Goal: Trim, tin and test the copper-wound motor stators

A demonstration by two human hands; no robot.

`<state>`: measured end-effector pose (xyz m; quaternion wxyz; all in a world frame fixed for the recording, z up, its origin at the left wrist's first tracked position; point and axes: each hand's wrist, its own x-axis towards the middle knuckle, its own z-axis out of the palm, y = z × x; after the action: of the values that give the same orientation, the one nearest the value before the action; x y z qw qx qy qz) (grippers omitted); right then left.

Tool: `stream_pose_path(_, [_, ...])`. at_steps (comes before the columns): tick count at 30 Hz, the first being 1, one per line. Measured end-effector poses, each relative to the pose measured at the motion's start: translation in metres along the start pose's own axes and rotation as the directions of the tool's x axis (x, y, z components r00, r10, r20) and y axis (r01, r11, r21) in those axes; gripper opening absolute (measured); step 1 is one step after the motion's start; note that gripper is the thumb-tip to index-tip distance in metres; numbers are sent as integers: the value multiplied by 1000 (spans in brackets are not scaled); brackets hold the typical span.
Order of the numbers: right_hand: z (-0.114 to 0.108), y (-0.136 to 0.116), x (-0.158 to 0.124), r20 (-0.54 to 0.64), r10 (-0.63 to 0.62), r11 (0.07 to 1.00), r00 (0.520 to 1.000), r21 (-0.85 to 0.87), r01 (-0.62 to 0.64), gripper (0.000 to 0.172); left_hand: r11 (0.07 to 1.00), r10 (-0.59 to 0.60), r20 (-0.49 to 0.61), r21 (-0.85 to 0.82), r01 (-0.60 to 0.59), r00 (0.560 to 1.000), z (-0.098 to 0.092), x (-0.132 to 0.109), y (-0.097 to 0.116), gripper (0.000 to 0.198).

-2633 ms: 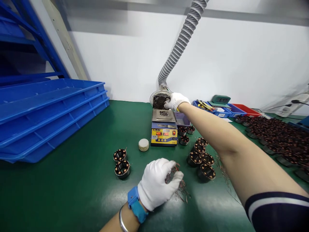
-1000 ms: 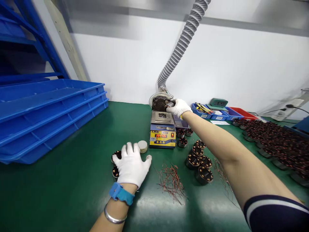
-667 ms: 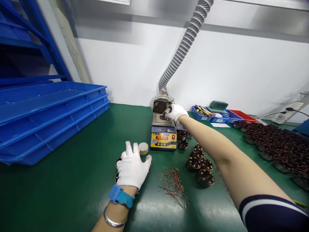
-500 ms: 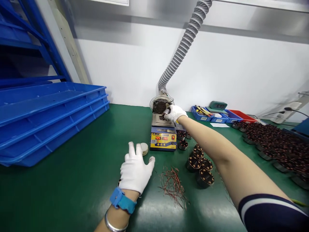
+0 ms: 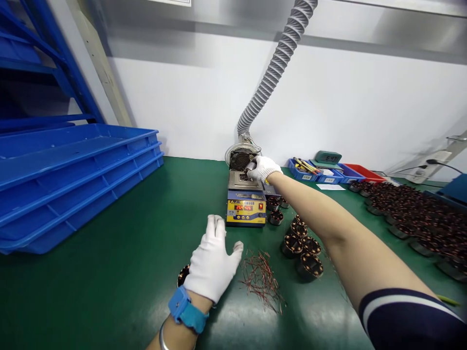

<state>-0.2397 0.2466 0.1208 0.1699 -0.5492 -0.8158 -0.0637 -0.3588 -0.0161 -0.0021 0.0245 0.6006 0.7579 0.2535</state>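
My right hand (image 5: 263,168), in a white glove, reaches to the top of a blue-and-yellow solder pot (image 5: 246,209) with a lit red display. Its fingers are closed around a small grey, metal-sided coil part (image 5: 251,166) over the pot's opening; the glove hides most of it. My left hand (image 5: 215,257), also gloved, is spread low over the table, palm down, with nothing visible in it. A dark coil part (image 5: 183,275) with copper-coloured dots shows beside its wrist. To its right lies a loose heap of reddish copper wire pieces (image 5: 263,282).
Several black coil parts (image 5: 309,266) stand below my right forearm. Many more (image 5: 412,214) crowd the right side. Stacked blue trays (image 5: 80,194) fill the left. Behind are small bins (image 5: 304,176), a clock (image 5: 328,157) and a grey exhaust hose (image 5: 273,73).
My left hand has shifted slightly right, covering the pale round container and uncovering a coil part at its wrist. My right hand stays at the pot. The display digits differ.
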Motion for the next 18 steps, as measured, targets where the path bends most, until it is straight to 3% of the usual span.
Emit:
stream_pose_path(4, [-7, 0, 4, -22, -4, 1000, 1000, 4, 4, 42, 990, 105, 15, -93, -103, 994, 1, -4, 2, 63])
stream_pose_path(8, [-9, -3, 4, -34, 0, 1000, 999, 5, 1, 46, 981, 191, -83, -22, -193, 978, -5, -3, 1, 59])
stream_pose_path(10, [-8, -5, 1, -32, -2, 1000, 999, 7, 2, 44, 990, 136, -77, 33, -134, 988, -11, -1, -1, 60])
stream_pose_path(13, [-5, -7, -3, -20, -6, 1000, 1000, 15, 7, 41, 988, 13, 20, 151, -16, 1000, -18, 2, -2, 65])
stream_pose_path(18, [-3, -8, -7, -8, 6, 999, 1000, 40, -5, 40, 974, -28, 139, 227, -4, 990, -22, 3, -3, 68])
